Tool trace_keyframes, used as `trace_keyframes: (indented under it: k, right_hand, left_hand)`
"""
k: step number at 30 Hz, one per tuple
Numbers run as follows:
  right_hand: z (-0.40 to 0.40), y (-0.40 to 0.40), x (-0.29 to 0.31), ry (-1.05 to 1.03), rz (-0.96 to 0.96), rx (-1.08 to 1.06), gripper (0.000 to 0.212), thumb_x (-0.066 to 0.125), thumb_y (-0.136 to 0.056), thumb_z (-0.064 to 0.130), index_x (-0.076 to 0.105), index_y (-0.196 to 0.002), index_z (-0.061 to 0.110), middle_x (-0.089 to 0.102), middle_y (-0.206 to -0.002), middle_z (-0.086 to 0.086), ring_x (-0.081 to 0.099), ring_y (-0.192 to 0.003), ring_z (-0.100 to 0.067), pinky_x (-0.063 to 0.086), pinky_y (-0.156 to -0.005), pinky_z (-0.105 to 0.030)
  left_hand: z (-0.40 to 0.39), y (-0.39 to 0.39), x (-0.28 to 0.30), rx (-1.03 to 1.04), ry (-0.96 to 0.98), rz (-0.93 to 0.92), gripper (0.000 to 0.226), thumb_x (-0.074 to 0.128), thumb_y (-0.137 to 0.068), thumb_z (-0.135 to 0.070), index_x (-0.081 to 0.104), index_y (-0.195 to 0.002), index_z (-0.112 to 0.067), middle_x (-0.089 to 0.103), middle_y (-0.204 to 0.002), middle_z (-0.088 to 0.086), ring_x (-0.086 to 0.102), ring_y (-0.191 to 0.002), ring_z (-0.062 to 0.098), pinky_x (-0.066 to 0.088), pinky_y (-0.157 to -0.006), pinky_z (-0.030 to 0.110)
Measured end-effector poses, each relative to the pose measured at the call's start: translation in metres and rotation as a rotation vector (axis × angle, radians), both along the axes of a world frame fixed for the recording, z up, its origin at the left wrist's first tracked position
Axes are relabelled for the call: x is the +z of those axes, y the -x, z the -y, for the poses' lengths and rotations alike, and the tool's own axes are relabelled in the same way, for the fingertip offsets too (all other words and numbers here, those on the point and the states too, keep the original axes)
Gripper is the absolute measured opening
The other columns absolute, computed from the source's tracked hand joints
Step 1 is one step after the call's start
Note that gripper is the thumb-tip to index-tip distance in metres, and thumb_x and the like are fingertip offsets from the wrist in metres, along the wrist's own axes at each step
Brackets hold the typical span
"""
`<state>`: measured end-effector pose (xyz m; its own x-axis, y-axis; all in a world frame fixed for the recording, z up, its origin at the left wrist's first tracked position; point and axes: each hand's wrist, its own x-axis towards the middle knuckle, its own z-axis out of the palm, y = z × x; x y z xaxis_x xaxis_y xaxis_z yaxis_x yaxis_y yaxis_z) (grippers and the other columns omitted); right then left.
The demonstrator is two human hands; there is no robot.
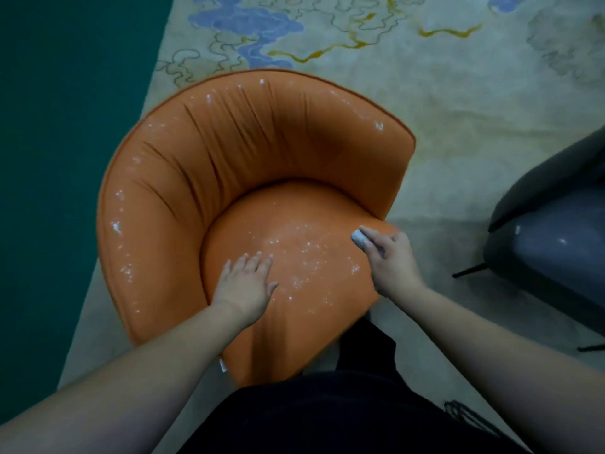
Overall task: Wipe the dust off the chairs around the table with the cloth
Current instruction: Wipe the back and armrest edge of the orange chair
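— Right hand (391,258) is curled around the cloth (361,238), a small grey wad poking out past the fingertips at the far right edge of the orange chair (248,198) seat.

— And the dust (296,253)?

— Mostly to that hand's left, a white scatter across the middle of the seat, lying between the two hands. More flecks sit farther off, up along the curved backrest.

— So which hand is nearer the work?

— Both border the patch, but only the right carries the cloth. Left hand (245,283) lies flat, fingers straight, pressing the seat's left side, holding nothing.

— Next move, then?

— I'd judge a sweep leftward from the right hand, across the seat toward the flat palm.
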<state>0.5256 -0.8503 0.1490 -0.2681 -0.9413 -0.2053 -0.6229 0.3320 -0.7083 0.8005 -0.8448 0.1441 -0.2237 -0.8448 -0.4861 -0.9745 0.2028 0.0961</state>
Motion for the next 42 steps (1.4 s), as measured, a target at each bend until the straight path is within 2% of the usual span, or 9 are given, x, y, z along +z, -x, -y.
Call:
trace_keyframes:
  k: [4,7,11,20,27,31,36,40,42]
  right_hand:
    - [0.047,0.015,-0.008,-0.006,-0.023,0.157,0.032,0.049,-0.096,0.044,0.055,-0.127,0.042,0.036,-0.096,0.016,0.056,-0.070,-0.028,0.046,-0.047,-0.024]
    - [0.079,0.029,-0.009,-0.005,-0.028,0.295,0.032,0.049,-0.097,0.041,0.054,-0.129,0.041,0.034,-0.096,0.017,0.057,-0.077,-0.030,0.053,-0.057,-0.031]
    - [0.119,0.042,-0.008,-0.008,-0.067,0.488,0.033,0.049,-0.097,0.041,0.053,-0.130,0.041,0.033,-0.096,0.021,0.054,-0.084,-0.019,0.056,-0.071,-0.039]
    - [0.159,0.027,-0.021,-0.068,-0.059,0.800,0.038,0.049,-0.097,0.040,0.053,-0.134,0.031,0.039,-0.102,0.004,0.053,-0.089,-0.021,0.055,-0.077,-0.041]
    - [0.137,0.007,-0.047,-0.107,0.013,0.871,0.036,0.050,-0.098,0.036,0.056,-0.133,0.029,0.038,-0.100,0.007,0.052,-0.092,-0.021,0.054,-0.082,-0.041]
    - [0.120,-0.008,-0.073,-0.057,0.023,0.877,0.036,0.051,-0.098,0.033,0.057,-0.133,0.028,0.036,-0.097,0.011,0.047,-0.089,-0.010,0.049,-0.081,-0.029]
    - [0.094,-0.035,-0.132,-0.066,0.073,0.908,0.035,0.051,-0.098,0.033,0.055,-0.132,0.033,0.040,-0.103,0.009,0.051,-0.090,-0.018,0.054,-0.078,-0.037]
    - [0.073,-0.060,-0.189,-0.053,0.088,0.975,0.036,0.049,-0.098,0.031,0.053,-0.133,0.035,0.038,-0.103,0.016,0.047,-0.092,-0.004,0.047,-0.082,-0.023]
    - [0.067,-0.074,-0.214,-0.033,0.101,1.017,0.036,0.050,-0.097,0.031,0.054,-0.133,0.035,0.039,-0.103,0.012,0.046,-0.092,-0.003,0.043,-0.081,-0.016]
  left_hand:
    - [0.009,0.009,-0.004,0.154,-0.014,0.027,0.060,0.024,-0.101,-0.049,0.006,-0.155,-0.027,0.010,-0.162,-0.002,0.009,-0.148,0.022,0.010,-0.120,0.044]
    - [0.014,0.024,-0.005,0.270,-0.019,0.032,0.059,0.024,-0.101,-0.047,0.007,-0.154,-0.027,0.011,-0.161,-0.001,0.010,-0.148,0.022,0.010,-0.120,0.044]
    - [0.019,0.043,-0.010,0.424,-0.013,0.054,0.060,0.024,-0.101,-0.048,0.007,-0.154,-0.027,0.012,-0.161,-0.001,0.011,-0.148,0.022,0.011,-0.119,0.044]
    - [-0.030,0.071,-0.029,0.828,-0.073,0.032,0.059,0.027,-0.100,-0.048,0.009,-0.154,-0.029,0.011,-0.161,-0.005,0.011,-0.147,0.019,0.009,-0.119,0.042]
    - [-0.085,0.082,-0.046,0.971,-0.132,0.039,0.060,0.028,-0.100,-0.049,0.010,-0.154,-0.028,0.014,-0.161,-0.004,0.013,-0.147,0.020,0.012,-0.119,0.042]
    - [-0.101,0.076,-0.079,1.009,-0.123,0.031,0.062,0.030,-0.099,-0.050,0.011,-0.154,-0.027,0.015,-0.161,-0.003,0.016,-0.146,0.022,0.019,-0.117,0.043]
    - [-0.122,0.064,-0.146,1.092,-0.137,0.002,0.066,0.034,-0.098,-0.051,0.008,-0.154,-0.027,0.009,-0.162,-0.001,0.016,-0.145,0.023,0.020,-0.117,0.043]
    - [-0.133,0.056,-0.209,1.187,-0.131,-0.006,0.070,0.038,-0.096,-0.052,0.009,-0.154,-0.024,0.009,-0.161,0.003,0.017,-0.145,0.024,0.022,-0.116,0.044]
    - [-0.131,0.054,-0.240,1.226,-0.091,0.008,0.068,0.034,-0.097,-0.052,0.010,-0.153,-0.022,0.010,-0.161,0.002,0.016,-0.144,0.023,0.022,-0.116,0.044]
